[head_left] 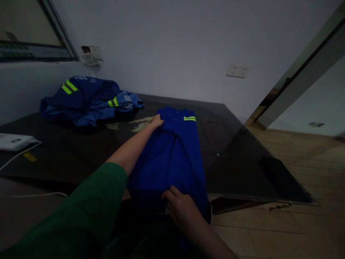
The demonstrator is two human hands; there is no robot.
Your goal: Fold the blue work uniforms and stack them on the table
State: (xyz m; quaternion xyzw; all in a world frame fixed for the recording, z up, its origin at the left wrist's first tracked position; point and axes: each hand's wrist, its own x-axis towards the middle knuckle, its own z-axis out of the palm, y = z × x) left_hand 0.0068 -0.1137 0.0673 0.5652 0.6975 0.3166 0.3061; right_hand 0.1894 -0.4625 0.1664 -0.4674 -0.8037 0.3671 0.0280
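A blue garment [180, 151] with two yellow-green stripes near its far right corner lies lengthwise on the dark table [215, 126]. Its near end reaches the table's front edge, close to my body. With the arm stretched forward, my left hand [157, 121] is closed on the garment's far left edge. At the near end my right hand [178, 203] has its fingers curled on the blue cloth, its fingertips partly hidden.
A heap of blue clothes [86, 97] with yellow-green stripes sits at the back left. A white device [16, 141] with a cable is at the left edge. Near the right corner lies a dark flat object [283, 176]. A wall rises behind the table.
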